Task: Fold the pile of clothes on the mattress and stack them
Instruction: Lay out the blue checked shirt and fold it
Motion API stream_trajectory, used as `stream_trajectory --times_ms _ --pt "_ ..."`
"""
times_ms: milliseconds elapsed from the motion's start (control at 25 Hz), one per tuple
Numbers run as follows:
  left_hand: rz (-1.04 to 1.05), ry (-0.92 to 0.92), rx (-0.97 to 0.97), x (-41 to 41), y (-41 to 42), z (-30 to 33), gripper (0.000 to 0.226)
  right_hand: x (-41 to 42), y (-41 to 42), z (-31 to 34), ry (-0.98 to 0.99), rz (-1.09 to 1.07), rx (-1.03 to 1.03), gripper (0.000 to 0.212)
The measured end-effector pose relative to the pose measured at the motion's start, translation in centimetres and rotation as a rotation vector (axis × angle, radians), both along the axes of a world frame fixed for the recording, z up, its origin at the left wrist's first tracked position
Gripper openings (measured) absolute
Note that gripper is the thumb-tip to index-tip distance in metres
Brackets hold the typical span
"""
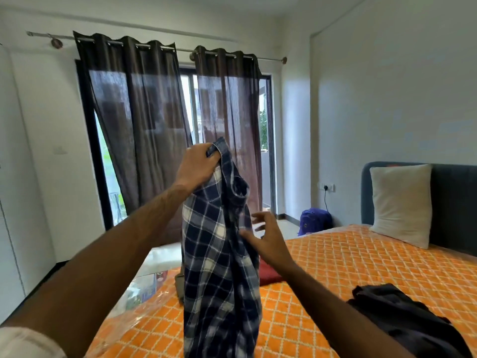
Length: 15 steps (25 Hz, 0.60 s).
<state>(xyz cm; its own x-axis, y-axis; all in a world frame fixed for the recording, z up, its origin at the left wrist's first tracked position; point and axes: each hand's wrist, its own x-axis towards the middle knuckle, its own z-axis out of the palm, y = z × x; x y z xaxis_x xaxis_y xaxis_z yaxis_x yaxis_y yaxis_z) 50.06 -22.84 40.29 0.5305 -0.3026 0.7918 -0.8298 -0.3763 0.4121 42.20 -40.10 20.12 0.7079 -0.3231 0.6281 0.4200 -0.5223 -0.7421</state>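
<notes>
Orange quilted mattress [361, 267] — above it the left hand [196, 166] pinches a hanging plaid shirt [219, 267]; right hand [268, 241], grip spread, touches it.

brown curtains [144, 120] over window, white pillow [401, 202] against headboard [454, 202], blue backpack [315, 220].

A home bedroom: right of the raised left hand [197, 165] a mattress [348, 267] with pillow [401, 202] and headboard [454, 202], beyond it curtains [144, 120] over seemingly a balcony door.

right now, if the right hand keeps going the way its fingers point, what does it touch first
Most likely the plaid shirt that the left hand holds up; the right hand has open fingers right beside its edge, though depth is unclear.
</notes>
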Motion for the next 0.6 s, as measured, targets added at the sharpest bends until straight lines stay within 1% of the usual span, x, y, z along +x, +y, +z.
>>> stream_trajectory --times_ms 80,120,200,280,320,440,560,600 --pt "0.035 -0.016 -0.021 -0.5 0.6 0.7 0.047 -0.2 0.6 -2.0 0.000 -0.033 0.018 0.054" --pt "0.051 -0.030 -0.034 -0.5 0.9 1.1 0.049 -0.2 0.9 -2.7 -0.039 -0.107 -0.020 0.053" --pt "0.060 -0.037 -0.042 -0.2 1.4 1.7 0.049 -0.2 1.8 -3.8 -0.169 -0.241 -0.122 0.044" --pt "0.063 -0.037 -0.040 -0.3 1.6 2.1 0.049 -0.3 2.9 -4.3 -0.233 -0.216 -0.150 0.038" --pt "0.063 -0.036 -0.043 -0.4 1.7 2.3 0.049 -0.3 3.4 -4.3 -0.219 -0.180 -0.158 0.041" --pt "0.054 -0.019 -0.062 -0.6 1.7 2.7 0.050 -0.2 4.5 -4.2 -0.157 -0.122 -0.175 0.060" --pt "0.054 -0.004 -0.068 -0.4 1.9 2.6 0.049 -0.1 5.8 -4.7 -0.146 -0.121 -0.205 0.064" --pt "0.054 0.007 -0.067 -0.3 2.0 2.4 0.048 -0.1 6.2 -4.9 -0.141 -0.095 -0.178 0.062"
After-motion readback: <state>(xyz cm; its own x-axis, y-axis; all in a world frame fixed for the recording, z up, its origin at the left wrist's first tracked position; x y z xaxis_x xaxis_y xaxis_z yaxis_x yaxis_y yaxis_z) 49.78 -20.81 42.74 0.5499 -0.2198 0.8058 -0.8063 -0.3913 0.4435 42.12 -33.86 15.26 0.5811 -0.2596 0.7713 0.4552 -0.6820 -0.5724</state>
